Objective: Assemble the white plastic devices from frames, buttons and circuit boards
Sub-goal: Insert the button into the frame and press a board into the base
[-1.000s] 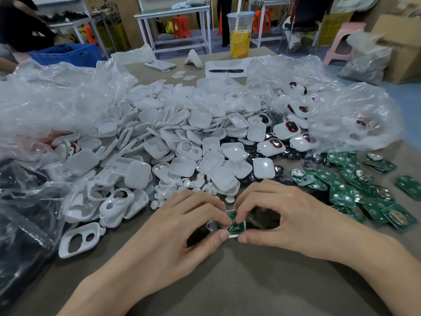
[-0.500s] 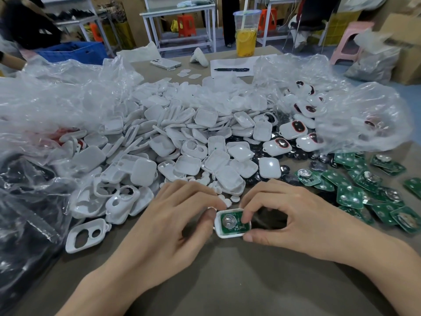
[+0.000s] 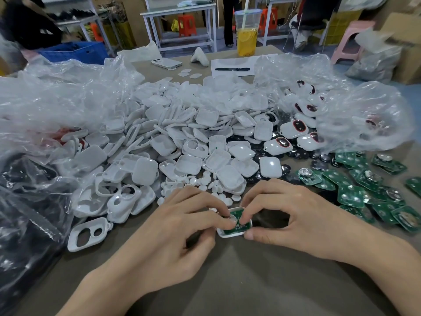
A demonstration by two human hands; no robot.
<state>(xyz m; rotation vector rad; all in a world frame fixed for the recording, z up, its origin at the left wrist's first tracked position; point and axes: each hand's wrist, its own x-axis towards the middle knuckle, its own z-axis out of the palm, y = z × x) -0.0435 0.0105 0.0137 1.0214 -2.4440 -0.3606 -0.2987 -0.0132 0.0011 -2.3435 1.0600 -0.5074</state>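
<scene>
On the bare brown surface [image 3: 227, 281] nearest the person, the left grip [image 3: 180, 226] and right grip [image 3: 296, 220] both pinch one white frame [image 3: 227, 235]. Their thumbs are against its rim and their forefingers rest on the green circuit board [image 3: 234, 228] sitting inside it.

To seat the board well, I judge it best to press straight down and evenly at opposite corners while the thumbs brace the rim, so the frame cannot skate. Pushing on the round metal cell alone could tip the board.

The frame lies flat, hollow side up, its long axis roughly left to right and turned a little. Its loop end is hidden under the fingers, so I cannot tell which way it points.

Just beyond lie loose white buttons [image 3: 206, 180]. Farther off are spare boards [image 3: 350, 195] to the right and a heap of white shells [image 3: 218, 160].
</scene>
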